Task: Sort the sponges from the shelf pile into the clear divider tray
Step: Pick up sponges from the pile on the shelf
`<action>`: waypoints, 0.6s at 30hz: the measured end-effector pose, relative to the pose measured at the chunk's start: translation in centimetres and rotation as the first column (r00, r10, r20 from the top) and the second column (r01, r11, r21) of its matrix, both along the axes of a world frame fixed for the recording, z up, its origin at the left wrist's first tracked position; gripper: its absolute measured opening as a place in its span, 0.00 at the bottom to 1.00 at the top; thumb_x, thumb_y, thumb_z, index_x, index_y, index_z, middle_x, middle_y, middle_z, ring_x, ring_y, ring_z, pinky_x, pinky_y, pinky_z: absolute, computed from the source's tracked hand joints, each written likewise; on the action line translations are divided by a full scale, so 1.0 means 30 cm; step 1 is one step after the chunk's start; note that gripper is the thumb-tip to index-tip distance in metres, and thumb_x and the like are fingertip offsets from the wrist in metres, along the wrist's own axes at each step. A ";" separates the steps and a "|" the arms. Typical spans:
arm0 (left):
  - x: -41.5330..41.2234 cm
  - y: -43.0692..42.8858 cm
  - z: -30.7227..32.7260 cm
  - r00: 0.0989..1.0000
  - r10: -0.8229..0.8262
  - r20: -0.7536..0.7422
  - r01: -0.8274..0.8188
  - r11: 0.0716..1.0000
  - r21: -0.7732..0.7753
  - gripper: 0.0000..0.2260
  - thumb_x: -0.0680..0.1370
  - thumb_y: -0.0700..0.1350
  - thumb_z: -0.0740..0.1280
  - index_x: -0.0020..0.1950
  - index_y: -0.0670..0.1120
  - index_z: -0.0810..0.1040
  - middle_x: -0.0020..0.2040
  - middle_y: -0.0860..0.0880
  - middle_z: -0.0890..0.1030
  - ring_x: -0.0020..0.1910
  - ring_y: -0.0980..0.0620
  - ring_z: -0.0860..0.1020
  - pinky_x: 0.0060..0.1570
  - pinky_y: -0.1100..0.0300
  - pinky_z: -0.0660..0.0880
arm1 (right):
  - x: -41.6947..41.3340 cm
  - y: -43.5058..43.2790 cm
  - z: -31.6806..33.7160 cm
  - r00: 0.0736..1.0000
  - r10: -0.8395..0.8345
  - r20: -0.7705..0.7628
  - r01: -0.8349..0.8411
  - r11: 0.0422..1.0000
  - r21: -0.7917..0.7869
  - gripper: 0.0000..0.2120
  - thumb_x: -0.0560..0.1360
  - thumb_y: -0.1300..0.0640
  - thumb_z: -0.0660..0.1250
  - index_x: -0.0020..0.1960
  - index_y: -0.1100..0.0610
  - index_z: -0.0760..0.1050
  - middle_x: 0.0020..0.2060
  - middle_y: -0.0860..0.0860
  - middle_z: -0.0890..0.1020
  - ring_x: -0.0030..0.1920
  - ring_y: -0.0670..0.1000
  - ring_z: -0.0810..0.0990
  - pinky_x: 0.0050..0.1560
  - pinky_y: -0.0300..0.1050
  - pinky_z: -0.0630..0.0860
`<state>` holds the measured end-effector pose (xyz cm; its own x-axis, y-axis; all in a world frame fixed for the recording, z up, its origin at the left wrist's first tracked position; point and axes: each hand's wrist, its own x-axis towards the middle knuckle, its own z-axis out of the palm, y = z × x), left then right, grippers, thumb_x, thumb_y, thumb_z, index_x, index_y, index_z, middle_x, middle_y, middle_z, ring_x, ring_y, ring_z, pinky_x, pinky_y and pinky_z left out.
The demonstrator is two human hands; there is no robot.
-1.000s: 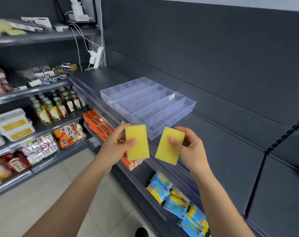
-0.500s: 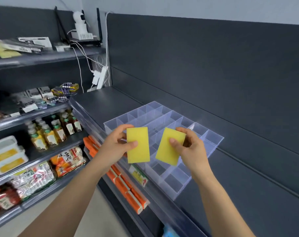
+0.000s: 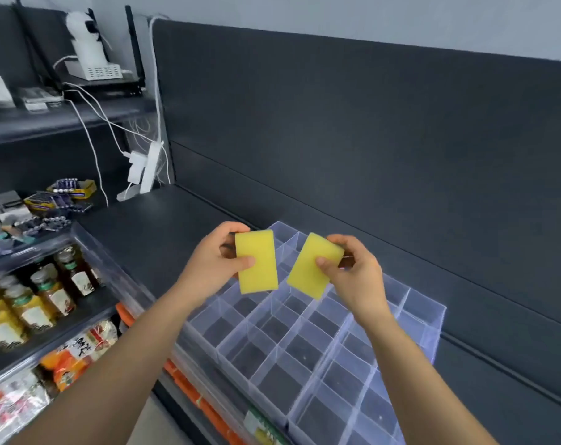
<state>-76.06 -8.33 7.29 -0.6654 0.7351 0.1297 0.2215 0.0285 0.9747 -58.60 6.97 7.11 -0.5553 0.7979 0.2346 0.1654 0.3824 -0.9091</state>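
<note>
Both hands were raised above the clear divider tray point(image 3: 423, 319), each pinching one yellow sponge. Left hand point(image 3: 208, 268) gripped the left sponge point(image 3: 256, 261) by its left long edge, thumb pressed on the front face, fingers curled behind. That sponge stood nearly upright over the far left part of the tray. Right hand point(image 3: 356, 277) pinched the right sponge point(image 3: 313, 266) at its upper right corner, thumb on the front, fingers behind. That sponge was tilted, top leaning right, over the far middle of the tray. Sponges were just beside each other, not touching, both held in the air clear of the tray.

Tray sat on the dark shelf point(image 3: 150, 226), close to the shelf's front edge, its grid of compartments showing only the dark shelf through the bottom. Back panel point(image 3: 369, 139) rose behind the tray. White power strip point(image 3: 149, 168) with plugged cables hung at the far left corner, well apart from the tray. Left of the tray, on a neighbouring lower shelf, stood drink bottles point(image 3: 41, 293); snack packets point(image 3: 77, 358) lay below them. Battery packs point(image 3: 64, 194) sat well left of the tray and further back. Orange packets point(image 3: 189, 387) lined the shelf under the tray's front edge. White camera point(image 3: 83, 30) stood on the top shelf, far left of the tray.
</note>
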 end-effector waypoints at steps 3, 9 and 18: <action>-0.120 0.084 -0.015 0.996 -0.050 -0.076 0.048 0.998 -0.036 0.20 0.70 0.33 0.72 0.53 0.54 0.75 0.47 0.51 0.80 0.46 0.49 0.80 0.42 0.51 0.80 | -0.091 0.048 -0.010 0.996 -0.089 0.020 0.088 0.995 0.045 0.16 0.70 0.60 0.74 0.54 0.48 0.76 0.50 0.51 0.78 0.43 0.45 0.77 0.50 0.45 0.77; -0.332 0.258 -0.028 0.950 -0.216 -0.224 0.196 0.975 -0.108 0.19 0.71 0.35 0.72 0.53 0.57 0.74 0.48 0.54 0.79 0.46 0.53 0.80 0.46 0.49 0.79 | -0.258 0.116 -0.031 0.961 -0.272 0.057 0.258 0.949 0.183 0.15 0.71 0.62 0.72 0.56 0.51 0.77 0.49 0.50 0.75 0.45 0.40 0.75 0.45 0.25 0.69; -0.463 0.465 -0.088 0.877 -0.327 -0.351 0.294 0.945 -0.146 0.18 0.71 0.34 0.69 0.53 0.55 0.73 0.52 0.56 0.77 0.51 0.54 0.76 0.49 0.57 0.75 | -0.384 0.172 -0.116 0.883 -0.421 0.208 0.372 0.898 0.237 0.16 0.73 0.63 0.70 0.58 0.52 0.77 0.54 0.49 0.73 0.48 0.50 0.77 0.50 0.39 0.77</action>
<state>-89.93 5.63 4.64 -0.3184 0.9154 0.2464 0.5723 -0.0216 0.8198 -70.13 12.14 3.62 -0.2607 0.9190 0.2957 0.5487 0.3931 -0.7379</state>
